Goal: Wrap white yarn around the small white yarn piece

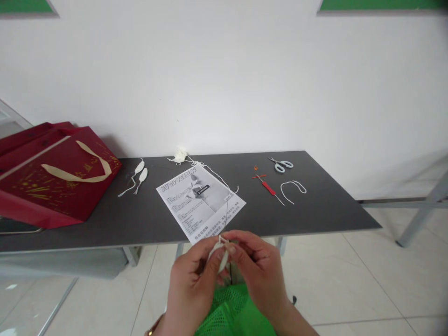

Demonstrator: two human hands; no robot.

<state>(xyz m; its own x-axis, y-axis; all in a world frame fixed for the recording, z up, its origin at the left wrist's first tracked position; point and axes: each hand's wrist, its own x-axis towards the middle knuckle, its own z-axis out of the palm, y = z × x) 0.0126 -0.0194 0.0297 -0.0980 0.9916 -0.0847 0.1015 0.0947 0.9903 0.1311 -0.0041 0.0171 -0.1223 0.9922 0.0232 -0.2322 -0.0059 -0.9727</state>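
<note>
My left hand (194, 280) is closed around a small white crocheted petal (223, 262), held just in front of the table's near edge. Thumb and fingers of my right hand (261, 270) pinch at the petal's upper right edge, where a short white yarn loop shows. A thin dark wire (226, 210) rises from between the hands across the paper, and part of it shows below the petal. The fingers hide where the wire meets the petal. Two similar white petals (141, 175) with yarn tails lie at the left of the table.
On the dark table (325, 205) lie a printed pattern sheet (185, 210), a tangle of white yarn (181, 155), a red-handled crochet hook (269, 188), an orange stitch marker (255, 168), grey scissors (281, 165) and a yarn piece (294, 183). A red gift bag (70, 200) stands left.
</note>
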